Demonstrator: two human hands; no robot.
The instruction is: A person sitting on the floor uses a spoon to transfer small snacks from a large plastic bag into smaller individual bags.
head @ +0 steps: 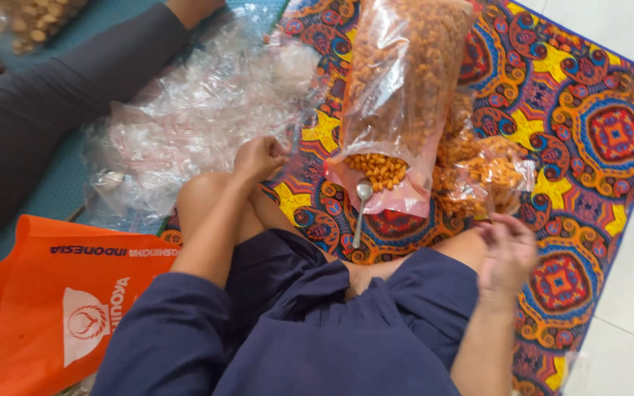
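Left hand [260,158] grip pinching crinkly clear plastic bags [192,117]; right hand [508,249] grip pinching small snack-filled packet [489,180].

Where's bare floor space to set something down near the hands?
Free: patterned mat right of the small filled bags, and the white tiles beyond. Crowded: empty plastic bags by the left hand; big snack bag and spoon ahead.

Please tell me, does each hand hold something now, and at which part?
The left hand pinches the edge of a clear plastic bag from the pile. The right hand touches the small filled snack bags; whether it grips one cannot be told.
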